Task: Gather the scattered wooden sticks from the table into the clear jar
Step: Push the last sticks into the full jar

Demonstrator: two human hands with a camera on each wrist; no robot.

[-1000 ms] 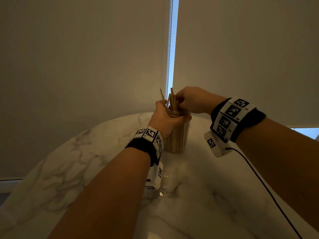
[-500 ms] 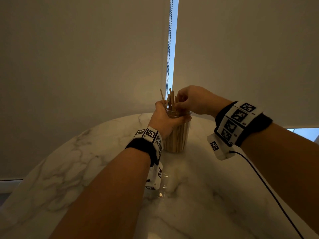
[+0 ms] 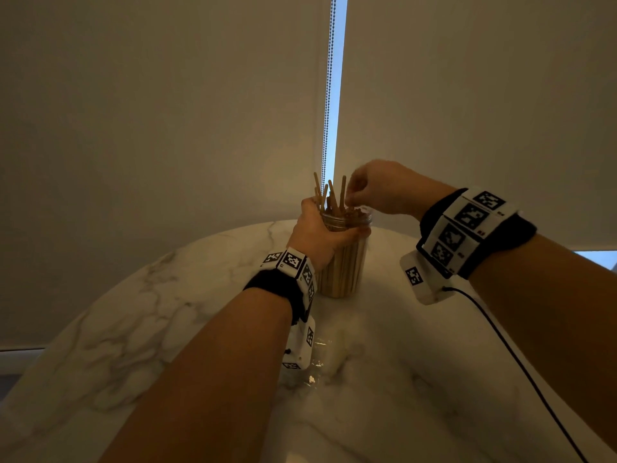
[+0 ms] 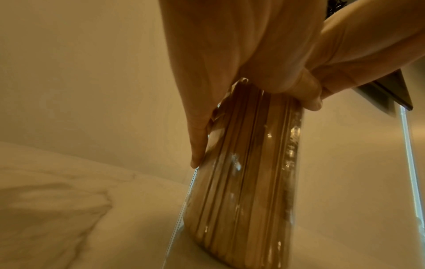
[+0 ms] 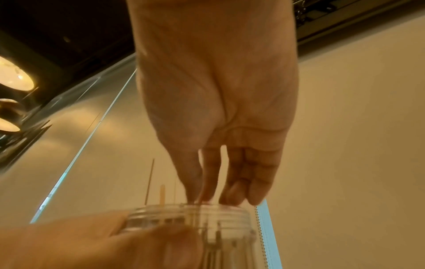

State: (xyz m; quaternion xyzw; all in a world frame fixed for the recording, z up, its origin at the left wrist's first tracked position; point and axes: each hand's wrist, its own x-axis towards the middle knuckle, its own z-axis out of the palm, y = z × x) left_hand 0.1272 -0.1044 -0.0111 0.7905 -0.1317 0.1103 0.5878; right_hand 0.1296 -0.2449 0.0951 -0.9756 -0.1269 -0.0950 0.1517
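Observation:
The clear jar point(image 3: 344, 272) stands upright on the marble table, packed with wooden sticks point(image 4: 241, 182). My left hand point(image 3: 320, 228) grips the jar just below its threaded rim point(image 5: 190, 214), thumb on the near side. Several sticks point(image 3: 329, 195) poke up out of the mouth. My right hand point(image 3: 350, 198) hovers over the mouth with its fingers pointing down. Its thumb and forefinger point(image 5: 193, 182) pinch the top of one thin stick point(image 3: 343, 190) that stands in the jar. No loose sticks show on the table.
The round marble table point(image 3: 167, 329) ends just behind the jar, against closed roller blinds with a bead chain point(image 3: 329, 95) in the gap. A black cable point(image 3: 517, 362) trails from my right wrist. A small clear glinting object point(image 3: 317, 362) lies under my left wrist.
My right hand has lifted from the jar mouth, up and slightly to the right, and now pinches a stick top. The left hand and the jar have stayed put.

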